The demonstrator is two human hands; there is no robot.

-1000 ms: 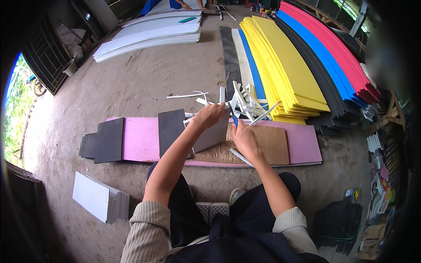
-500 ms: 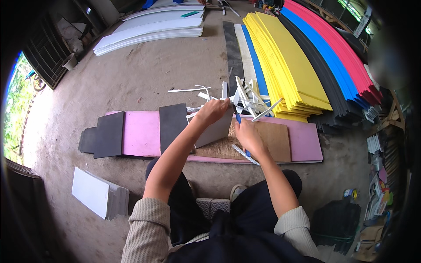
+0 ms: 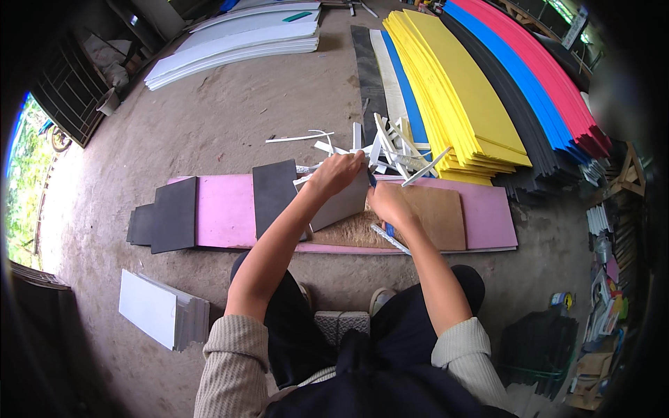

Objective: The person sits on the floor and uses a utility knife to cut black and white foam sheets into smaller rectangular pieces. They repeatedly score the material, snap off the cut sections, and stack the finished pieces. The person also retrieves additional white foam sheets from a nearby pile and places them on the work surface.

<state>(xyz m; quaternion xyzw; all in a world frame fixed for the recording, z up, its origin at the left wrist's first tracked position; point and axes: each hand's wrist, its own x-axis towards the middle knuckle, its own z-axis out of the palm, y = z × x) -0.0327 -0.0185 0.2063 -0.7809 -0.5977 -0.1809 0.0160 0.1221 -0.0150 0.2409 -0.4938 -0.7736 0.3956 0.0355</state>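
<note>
My left hand [image 3: 338,173] grips the top edge of a pale grey-white foam sheet [image 3: 341,203], which stands tilted on a brown wooden board [image 3: 439,219]. Close by on its right, my right hand [image 3: 391,206] is closed around a blue cutter knife [image 3: 371,180]. The knife is at the sheet's right edge; the fingers cover most of it, and the blade is hard to see. Beyond both hands lies a tangled heap of white offcut strips [image 3: 390,153]. A narrow white strip [image 3: 391,239] rests on the board below my right wrist.
Under the board lies a long pink sheet [image 3: 224,212] with black pieces [image 3: 174,214] at its left. White cut sheets [image 3: 150,303] are stacked at lower left. Tall yellow [image 3: 460,90], blue and red stacks stand at far right, white sheets [image 3: 237,49] at far left.
My right hand has moved slightly up and left, toward my left hand, and covers more of the knife. My left hand still holds the sheet in nearly the same place.
</note>
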